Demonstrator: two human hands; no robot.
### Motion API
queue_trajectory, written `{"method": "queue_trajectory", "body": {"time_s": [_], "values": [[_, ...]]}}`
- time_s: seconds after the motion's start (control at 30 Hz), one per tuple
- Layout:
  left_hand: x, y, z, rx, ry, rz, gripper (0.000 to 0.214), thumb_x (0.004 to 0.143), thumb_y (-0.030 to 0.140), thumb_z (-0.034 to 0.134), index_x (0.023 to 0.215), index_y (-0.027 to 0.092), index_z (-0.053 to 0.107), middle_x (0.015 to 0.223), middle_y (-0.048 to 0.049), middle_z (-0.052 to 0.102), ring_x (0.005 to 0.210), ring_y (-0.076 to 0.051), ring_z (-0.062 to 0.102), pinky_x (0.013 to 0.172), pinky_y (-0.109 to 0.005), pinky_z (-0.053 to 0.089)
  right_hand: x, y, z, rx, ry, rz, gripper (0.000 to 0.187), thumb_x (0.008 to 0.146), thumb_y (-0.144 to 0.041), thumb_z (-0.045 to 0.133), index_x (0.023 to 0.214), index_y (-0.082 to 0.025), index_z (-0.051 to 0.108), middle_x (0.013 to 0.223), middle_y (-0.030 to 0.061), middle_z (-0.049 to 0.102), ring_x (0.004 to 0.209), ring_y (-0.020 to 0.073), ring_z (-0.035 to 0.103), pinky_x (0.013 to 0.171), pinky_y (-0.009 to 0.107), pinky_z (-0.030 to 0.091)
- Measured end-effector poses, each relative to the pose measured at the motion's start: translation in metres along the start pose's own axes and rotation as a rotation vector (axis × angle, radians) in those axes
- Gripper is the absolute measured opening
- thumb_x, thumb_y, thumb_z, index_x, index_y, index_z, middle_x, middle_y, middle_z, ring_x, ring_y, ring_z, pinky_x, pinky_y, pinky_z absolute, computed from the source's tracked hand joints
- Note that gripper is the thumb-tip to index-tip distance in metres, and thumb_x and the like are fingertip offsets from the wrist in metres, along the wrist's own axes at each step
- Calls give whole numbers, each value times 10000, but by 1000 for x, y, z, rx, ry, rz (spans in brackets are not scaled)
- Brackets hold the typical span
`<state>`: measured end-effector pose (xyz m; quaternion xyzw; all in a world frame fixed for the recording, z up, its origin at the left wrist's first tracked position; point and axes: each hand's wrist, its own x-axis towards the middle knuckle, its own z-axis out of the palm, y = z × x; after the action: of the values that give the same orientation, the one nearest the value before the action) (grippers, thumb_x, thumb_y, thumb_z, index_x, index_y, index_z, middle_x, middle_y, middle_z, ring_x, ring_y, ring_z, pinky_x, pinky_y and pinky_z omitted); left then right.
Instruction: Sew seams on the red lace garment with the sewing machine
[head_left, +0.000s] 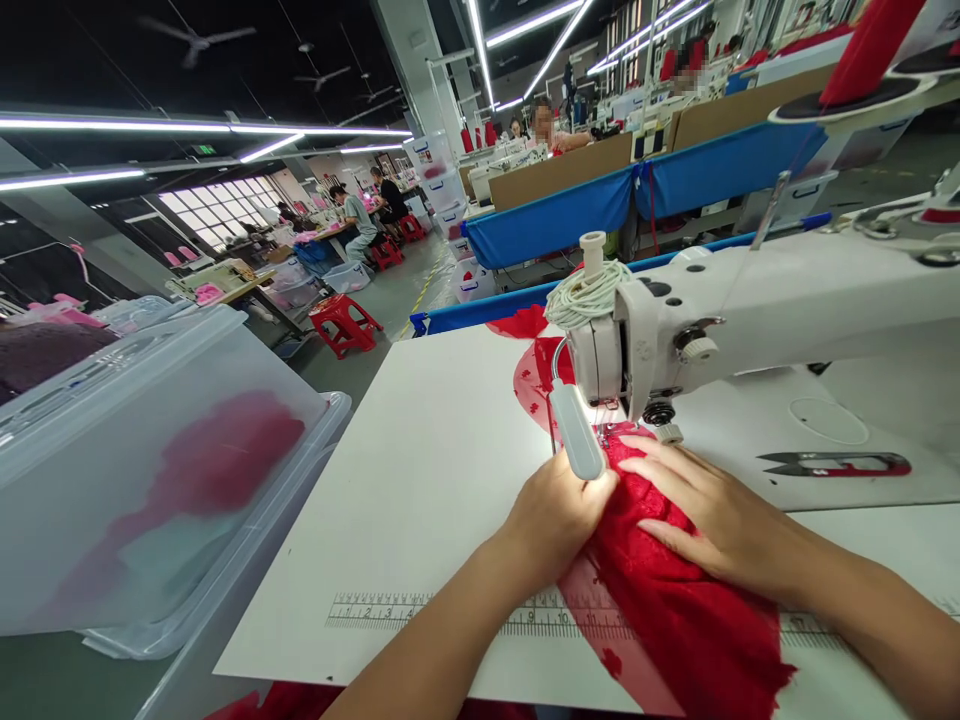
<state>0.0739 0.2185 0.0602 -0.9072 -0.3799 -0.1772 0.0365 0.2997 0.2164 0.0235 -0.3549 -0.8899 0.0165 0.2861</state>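
Note:
Red lace fabric (675,620) runs under the needle area of a white sewing machine (787,310) and hangs toward the table's front edge. My left hand (559,510) is closed on the fabric's left edge just before the presser foot, its fingertips partly hidden by the grey lamp head (576,430). Lying flat on the fabric to the right of the needle, my right hand (712,510) has its fingers stretched out and apart. Sheer red fabric (534,385) with small dark-red motifs lies behind the machine head. The needle tip is hard to make out.
Thread snips (836,464) lie on the machine bed at right. A printed ruler (375,610) crosses the white table (337,520). Clear plastic bins (150,480) stand at left, a red stool (345,325) beyond. A red thread cone (870,55) is at upper right. Other people work farther back.

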Motion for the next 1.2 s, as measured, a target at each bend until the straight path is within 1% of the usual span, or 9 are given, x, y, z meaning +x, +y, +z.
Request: {"method": "queue_trajectory", "body": {"time_s": [0.13, 0.27, 0.37, 0.47, 0.57, 0.7, 0.8, 1.03, 1.2], "values": [[0, 0, -7, -80, -175, 165, 207, 944, 107, 413, 856, 185, 583, 781, -12, 621, 623, -150, 507, 545, -296, 380, -4, -3, -5, 33, -41, -86, 340, 922, -131, 451, 1194, -217, 635, 1337, 120, 641, 1222, 267, 600, 962, 420, 551], [1, 0, -7, -51, -224, 99, 340, 1046, 334, 411, 760, 197, 533, 718, -7, 592, 625, -155, 531, 555, -296, 364, -5, -4, -5, 21, -65, -90, 319, 826, -40, 441, 1006, -236, 617, 1146, 74, 691, 996, 244, 625, 806, 391, 519], [0, 1, -7, -55, -242, 55, 353, 1037, 469, 439, 914, 172, 585, 727, -12, 603, 587, -173, 533, 536, -303, 379, -6, -2, -3, 10, -72, -76, 270, 789, -18, 443, 910, -228, 561, 1071, 72, 670, 900, 234, 594, 736, 368, 462], [-3, 2, -6, -63, -212, 99, 512, 1062, 546, 336, 1153, 117, 600, 841, -59, 657, 639, -200, 580, 557, -317, 429, -7, 0, -1, -6, -61, -63, 265, 775, -8, 435, 894, -227, 524, 1029, 67, 650, 889, 233, 578, 732, 362, 427], [-7, 4, -4, -28, -154, 146, 725, 1057, 624, 168, 1271, 80, 597, 927, -118, 668, 677, -212, 604, 579, -331, 472, -7, 2, 0, -26, -40, -53, 244, 766, -12, 440, 863, -230, 494, 984, 60, 629, 856, 226, 565, 724, 357, 404], [-12, 7, -3, 45, -68, 136, 835, 1012, 687, 98, 1213, 111, 669, 1032, -169, 666, 771, -242, 627, 637, -355, 515, -8, 2, -1, -28, -24, -45, 238, 763, -7, 433, 835, -231, 471, 955, 54, 609, 809, 210, 541, 711, 347, 389], [-15, 8, -1, 94, -22, 122, 869, 995, 697, 57, 1169, 143, 704, 938, -151, 672, 744, -244, 609, 645, -361, 507, -7, 2, -2, -30, -26, -48, 245, 766, -3, 427, 844, -229, 481, 955, 56, 605, 808, 208, 538, 712, 345, 388], [-19, 8, 1, 127, 31, 90, 829, 997, 709, 82, 1224, 217, 711, 1001, -143, 708, 700, -220, 575, 646, -344, 458, -6, 1, -4, -13, -23, -47, 237, 787, -8, 433, 861, -228, 483, 938, 48, 595, 795, 205, 517, 716, 343, 376], [-19, 7, 2, 115, 28, 78, 835, 994, 714, 75, 1262, 230, 701, 1039, -142, 701, 766, -227, 591, 690, -348, 441, -6, 1, -4, -21, -2, -62, 238, 792, -2, 426, 850, -225, 482, 932, 43, 588, 798, 202, 516, 716, 342, 368]]}}
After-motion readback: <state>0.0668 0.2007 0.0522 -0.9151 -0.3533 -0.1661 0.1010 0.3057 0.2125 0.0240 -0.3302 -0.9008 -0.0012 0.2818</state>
